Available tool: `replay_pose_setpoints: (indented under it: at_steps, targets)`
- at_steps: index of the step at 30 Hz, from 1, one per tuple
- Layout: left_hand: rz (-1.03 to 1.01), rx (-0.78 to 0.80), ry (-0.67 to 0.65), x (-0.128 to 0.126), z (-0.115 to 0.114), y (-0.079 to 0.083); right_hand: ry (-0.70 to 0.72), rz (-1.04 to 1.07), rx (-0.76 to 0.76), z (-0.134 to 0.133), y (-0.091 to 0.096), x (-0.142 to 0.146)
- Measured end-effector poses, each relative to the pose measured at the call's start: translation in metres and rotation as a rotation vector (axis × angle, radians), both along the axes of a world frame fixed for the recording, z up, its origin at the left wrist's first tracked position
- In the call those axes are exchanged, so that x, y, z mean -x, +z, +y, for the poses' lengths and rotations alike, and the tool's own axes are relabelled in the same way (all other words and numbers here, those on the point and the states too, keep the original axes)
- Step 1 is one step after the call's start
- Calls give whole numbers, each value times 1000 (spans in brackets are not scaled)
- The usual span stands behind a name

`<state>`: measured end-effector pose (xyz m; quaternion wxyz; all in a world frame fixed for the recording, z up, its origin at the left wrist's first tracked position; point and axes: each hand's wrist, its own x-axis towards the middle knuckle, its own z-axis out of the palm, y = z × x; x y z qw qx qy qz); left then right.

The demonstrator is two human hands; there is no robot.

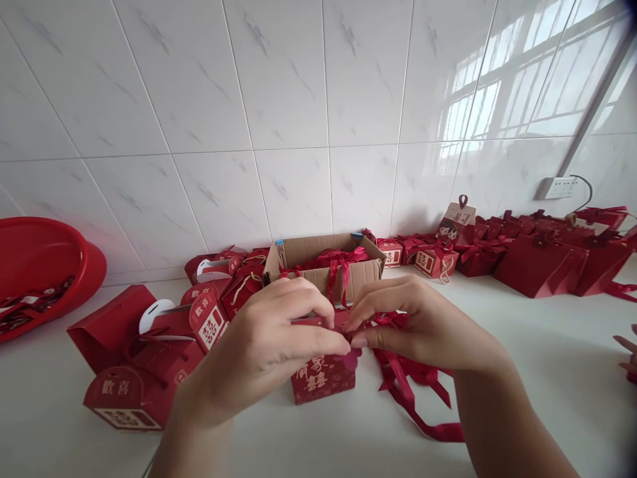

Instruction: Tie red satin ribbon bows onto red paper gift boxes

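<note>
A small red gift box (323,382) with gold Chinese characters sits on the white counter between my hands. My left hand (279,325) reaches over its top from the left, with thumb and forefinger pinched together. From the right, my right hand (405,318) pinches at the same spot, fingertips almost touching the left ones. A dark pink ribbon (351,359) shows just below the fingertips, against the box; the part inside the pinch is mostly hidden. Loose red ribbons (405,385) lie in a heap beneath and beside my right hand.
Behind stands an open cardboard box (361,282) holding red ribbons. Red gift boxes (144,385) crowd the left, near a red basin (94,265). More red boxes (527,265) line the tiled wall on the right. Another person's hand (630,355) shows at the right edge.
</note>
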<state>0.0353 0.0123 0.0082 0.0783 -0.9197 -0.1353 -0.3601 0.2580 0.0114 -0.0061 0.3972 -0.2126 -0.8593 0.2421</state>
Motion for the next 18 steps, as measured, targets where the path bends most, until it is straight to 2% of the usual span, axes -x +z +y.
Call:
replay_pose_setpoints:
  at_steps: [5, 13, 18]
  targets:
    - [-1, 46, -58, -2, 2, 2, 8, -34, 78, -1, -1, 4]
    - [-87, 22, -24, 2, 12, 0, -47, 34, -2, -2, -2, 13]
    - [-163, 20, 12, 4, 15, -2, -113, 140, -137, -3, -5, 19]
